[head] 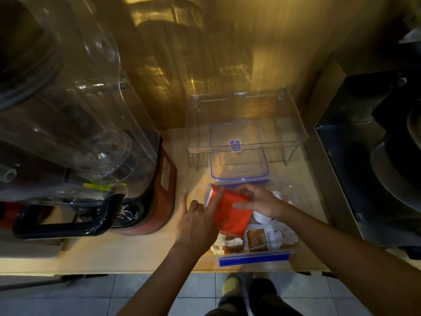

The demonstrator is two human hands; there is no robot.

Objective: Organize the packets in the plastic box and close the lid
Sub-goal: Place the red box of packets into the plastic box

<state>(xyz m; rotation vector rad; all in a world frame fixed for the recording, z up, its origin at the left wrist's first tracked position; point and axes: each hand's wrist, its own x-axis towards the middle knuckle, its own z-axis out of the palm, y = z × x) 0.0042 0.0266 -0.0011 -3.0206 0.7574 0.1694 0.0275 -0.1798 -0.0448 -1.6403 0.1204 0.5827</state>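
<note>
A clear plastic box with blue clips sits at the counter's front edge, holding several brown and white packets. A red packet lies tilted over the box's left half. My right hand grips its far right edge, thumb across its face. My left hand rests against its left side, with the index finger stretched along the packet's top left edge. The clear lid with a blue rim lies flat on the counter just behind the box.
A red blender with a clear jug and black handle stands close on the left. A clear acrylic stand rises over the lid at the back. A dark appliance fills the right side. Tiled floor shows below the counter edge.
</note>
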